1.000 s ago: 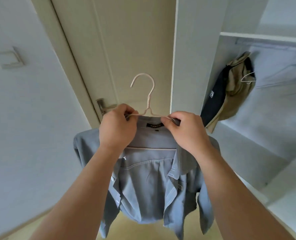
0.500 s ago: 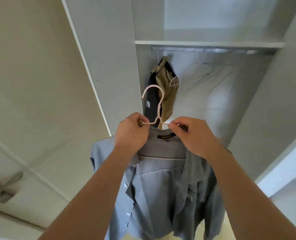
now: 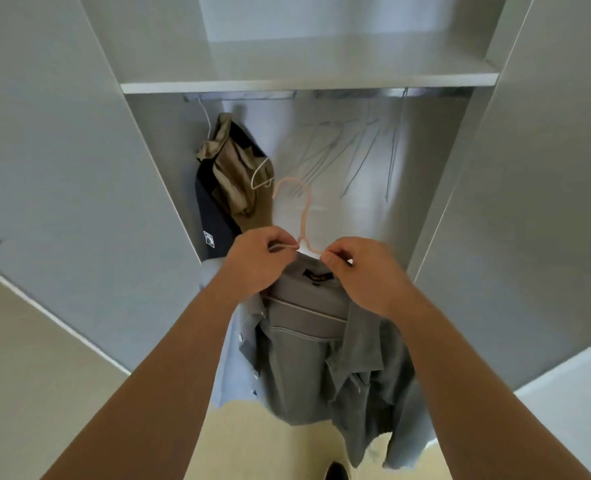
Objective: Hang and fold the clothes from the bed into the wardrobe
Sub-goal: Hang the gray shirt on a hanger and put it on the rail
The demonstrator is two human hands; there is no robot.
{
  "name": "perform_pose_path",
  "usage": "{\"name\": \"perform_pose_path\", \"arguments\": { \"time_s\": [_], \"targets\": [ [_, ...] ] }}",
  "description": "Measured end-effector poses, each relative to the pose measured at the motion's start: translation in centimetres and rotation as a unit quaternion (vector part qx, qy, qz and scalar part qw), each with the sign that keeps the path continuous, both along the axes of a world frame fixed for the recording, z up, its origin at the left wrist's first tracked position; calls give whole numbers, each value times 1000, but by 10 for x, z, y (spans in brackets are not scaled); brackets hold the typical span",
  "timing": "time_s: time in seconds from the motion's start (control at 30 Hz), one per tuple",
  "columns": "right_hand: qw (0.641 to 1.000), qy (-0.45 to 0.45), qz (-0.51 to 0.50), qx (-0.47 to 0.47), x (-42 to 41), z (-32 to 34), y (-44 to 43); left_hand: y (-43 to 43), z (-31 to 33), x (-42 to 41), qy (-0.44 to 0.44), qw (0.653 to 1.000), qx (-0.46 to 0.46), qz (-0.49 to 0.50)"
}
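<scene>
Nearest the camera, two bare forearms reach forward over a pale floor [image 3: 270,445]. Between and below them a grey button-up shirt [image 3: 308,358] hangs open-fronted from a pink hanger [image 3: 302,216], with its collar and dark neck label lying between the two hands. The left grip [image 3: 252,263] is closed, fingers curled round the hanger's left shoulder wire at the collar. The right grip [image 3: 363,271] is closed too, thumb and forefinger pinching the hanger's right shoulder wire at the collar's edge. The hanger's hook rises upright above both hands, well below the rail [image 3: 321,94] and not touching it.

Beyond, the wardrobe [image 3: 148,168] stands open. At the left end of its hanging space an olive garment [image 3: 235,174] and a dark navy garment [image 3: 214,220] hang together, a white hanger [image 3: 261,173] showing at the olive one's front. To their right several thin bare hangers [image 3: 366,154] dangle from the rail, blurred. A shelf [image 3: 308,85] runs just above the rail.
</scene>
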State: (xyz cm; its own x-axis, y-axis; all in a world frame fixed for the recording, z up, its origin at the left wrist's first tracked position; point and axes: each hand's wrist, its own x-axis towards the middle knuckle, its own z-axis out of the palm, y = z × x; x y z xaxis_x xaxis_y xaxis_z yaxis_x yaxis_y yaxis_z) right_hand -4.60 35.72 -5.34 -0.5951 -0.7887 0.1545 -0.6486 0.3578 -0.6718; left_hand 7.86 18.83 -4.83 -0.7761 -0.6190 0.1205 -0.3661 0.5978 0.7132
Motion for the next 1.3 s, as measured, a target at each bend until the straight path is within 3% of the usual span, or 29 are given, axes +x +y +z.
{"name": "perform_pose_path", "arguments": {
  "time_s": [0.23, 0.4, 0.53, 0.73, 0.9, 0.93, 1.0, 1.07, 1.3],
  "targets": [
    [996, -59, -12, 58, -52, -11, -75, -60, 3, -68, -71, 995, -35, -61],
    [991, -112, -1, 80, -58, -30, -139, -114, -16, -94, -97, 991, -92, -25],
    [983, -166, -3, 72, -61, -42, -192, -155, -24, -109, -123, 989, -74, 17],
    [962, -262, -24, 68, -73, -54, -264, -228, -40, -123, -52, 989, 132, 46],
    [935, -337, -80, 76, -93, -51, -322, -289, -50, -136, -23, 969, 242, 49],
    [944, -306, -91, 87, -99, -52, -332, -300, -52, -138, -23, 965, 256, 46],
    [974, -161, -102, 126, -113, -55, -350, -320, -58, -141, -25, 963, 267, 33],
    [981, -49, -109, 154, -122, -51, -368, -337, -64, -144, -36, 964, 264, 17],
    [948, 138, -36, 284, -162, -52, -441, -375, -81, -155, -47, 971, 234, -10]
  ]
}}
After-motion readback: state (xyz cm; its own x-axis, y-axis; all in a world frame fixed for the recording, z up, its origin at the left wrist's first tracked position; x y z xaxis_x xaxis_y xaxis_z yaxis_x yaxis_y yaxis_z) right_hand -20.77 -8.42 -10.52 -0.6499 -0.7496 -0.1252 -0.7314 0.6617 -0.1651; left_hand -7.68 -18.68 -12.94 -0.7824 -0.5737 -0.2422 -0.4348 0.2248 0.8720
